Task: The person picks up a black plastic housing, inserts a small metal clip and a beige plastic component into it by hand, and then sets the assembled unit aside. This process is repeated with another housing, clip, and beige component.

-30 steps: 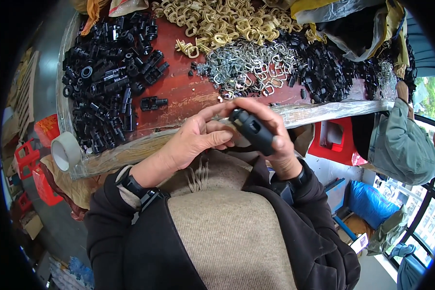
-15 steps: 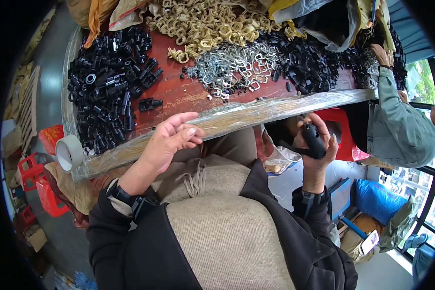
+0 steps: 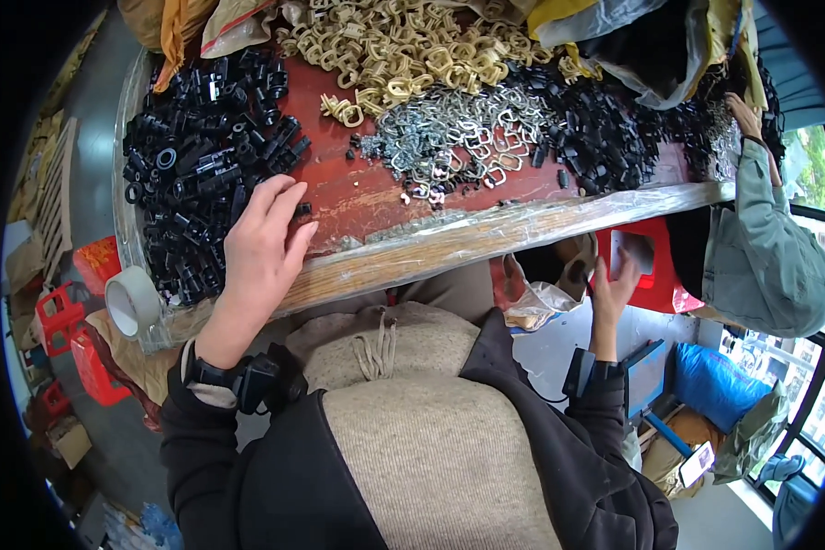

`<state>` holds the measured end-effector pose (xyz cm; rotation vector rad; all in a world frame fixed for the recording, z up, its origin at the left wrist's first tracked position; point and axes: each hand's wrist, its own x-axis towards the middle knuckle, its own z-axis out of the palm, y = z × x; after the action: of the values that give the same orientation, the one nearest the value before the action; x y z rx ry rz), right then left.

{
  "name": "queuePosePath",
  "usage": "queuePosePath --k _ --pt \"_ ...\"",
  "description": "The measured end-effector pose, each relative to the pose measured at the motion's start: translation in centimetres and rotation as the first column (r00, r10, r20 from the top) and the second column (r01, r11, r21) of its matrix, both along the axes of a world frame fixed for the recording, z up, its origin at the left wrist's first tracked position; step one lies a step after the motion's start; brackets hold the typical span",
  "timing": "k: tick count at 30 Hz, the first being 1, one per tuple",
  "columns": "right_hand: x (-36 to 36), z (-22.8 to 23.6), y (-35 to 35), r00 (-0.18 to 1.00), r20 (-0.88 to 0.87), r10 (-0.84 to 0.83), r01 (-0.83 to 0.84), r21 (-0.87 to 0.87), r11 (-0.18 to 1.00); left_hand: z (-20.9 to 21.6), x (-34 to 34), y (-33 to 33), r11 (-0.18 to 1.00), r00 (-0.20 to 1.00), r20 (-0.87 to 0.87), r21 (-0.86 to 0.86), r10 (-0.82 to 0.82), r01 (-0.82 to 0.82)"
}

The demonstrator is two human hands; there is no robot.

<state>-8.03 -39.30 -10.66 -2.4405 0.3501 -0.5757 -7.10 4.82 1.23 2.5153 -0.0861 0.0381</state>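
Note:
My left hand (image 3: 258, 252) hovers over the near table edge at the right side of a pile of black plastic fittings (image 3: 197, 156). Its fingers are bent a little and parted, with nothing seen between them. A single black fitting (image 3: 303, 210) peeks out beside the fingers, mostly covered by the hand. Beyond the table's front edge, low on the right, my right hand (image 3: 614, 286) has its fingers spread and holds nothing visible. An opened plastic-lined sack (image 3: 539, 298) lies just left of that hand.
On the red table (image 3: 339, 197) lie beige loops (image 3: 403, 50), silver metal rings (image 3: 486, 128) and small black pieces (image 3: 596, 137). A tape roll (image 3: 133, 301) sits at the left corner. A red stool (image 3: 655, 266) and a co-worker's arm (image 3: 759, 183) are at right.
The black fitting in my right hand is gone from it and the fingers have spread. My left hand has moved left and forward, over the lone fitting by the pile.

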Motion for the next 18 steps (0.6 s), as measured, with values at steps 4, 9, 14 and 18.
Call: queuePosePath --k 4,9,14,18 --pt "2.9 3.9 3.7 0.964 0.199 0.176 -0.137 -0.197 0.971 -1.7 1.2 0.9 0.907 0.968 0.166 0.407 -0.189 0.107" --pt "5.8 9.3 12.7 0.802 0.193 0.565 -0.560 -0.087 0.824 -1.5 1.2 1.6 0.951 0.979 0.106 0.274 -0.175 0.140" --pt "7.9 8.9 20.8 0.486 0.077 0.871 -0.858 -0.149 0.492 0.6 0.7 1.2 0.990 0.994 0.038 -0.092 -0.100 0.103" --pt "8.4 7.9 24.6 0.535 -0.103 0.839 -0.826 -0.273 0.493 -0.2 -0.4 2.0 0.927 0.999 0.021 -0.373 -0.040 0.045"
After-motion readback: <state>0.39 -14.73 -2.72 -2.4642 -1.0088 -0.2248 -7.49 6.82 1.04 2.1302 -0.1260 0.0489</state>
